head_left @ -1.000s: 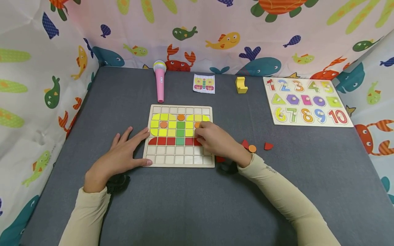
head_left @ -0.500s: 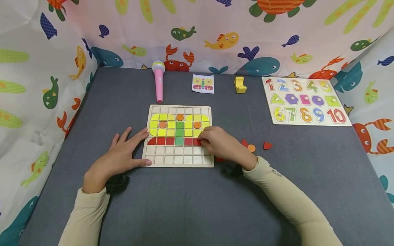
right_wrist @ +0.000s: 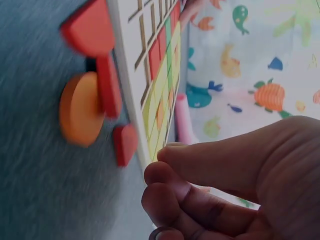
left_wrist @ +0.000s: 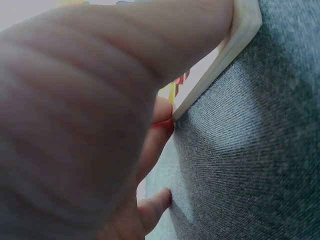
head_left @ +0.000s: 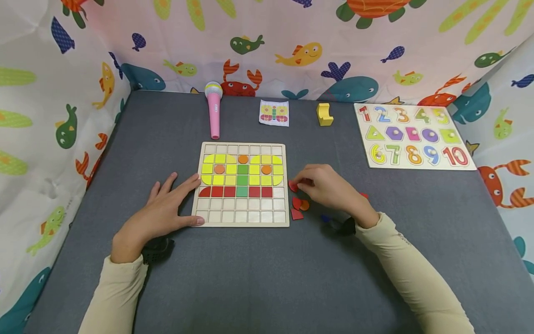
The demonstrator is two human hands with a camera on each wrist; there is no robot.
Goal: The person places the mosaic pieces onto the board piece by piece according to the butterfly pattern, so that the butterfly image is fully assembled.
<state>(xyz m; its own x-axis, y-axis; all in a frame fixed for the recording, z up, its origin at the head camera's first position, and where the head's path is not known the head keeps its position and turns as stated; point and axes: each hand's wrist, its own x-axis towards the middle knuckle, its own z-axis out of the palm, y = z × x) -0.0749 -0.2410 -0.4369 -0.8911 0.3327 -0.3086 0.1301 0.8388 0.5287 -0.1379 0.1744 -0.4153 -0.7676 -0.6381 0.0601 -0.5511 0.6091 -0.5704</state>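
A wooden grid board (head_left: 239,216) bears yellow, green, red and orange tiles in a butterfly-like pattern. My left hand (head_left: 160,211) steadies its left side, thumb on the front left corner, fingers spread along the edge. Just right of the board, my right hand (head_left: 327,185) hovers with loosely curled fingers over a red tile (head_left: 293,186). In the right wrist view that small red tile (right_wrist: 125,145) lies apart from the fingertips, and nothing shows between thumb and index finger. Nearby are a red square tile (head_left: 297,214), a red quarter-round tile (head_left: 296,202) and an orange disc (head_left: 305,205).
Behind the board lie a pink toy microphone (head_left: 214,113), a butterfly pattern card (head_left: 273,118) and a yellow block (head_left: 324,114). A number and shape puzzle board (head_left: 392,147) is at the back right. Another red tile (head_left: 364,195) peeks out beyond my right wrist.
My right hand has left a red tile at the right end of the board's red row and moved right, to the loose tiles. The left hand stays in place.
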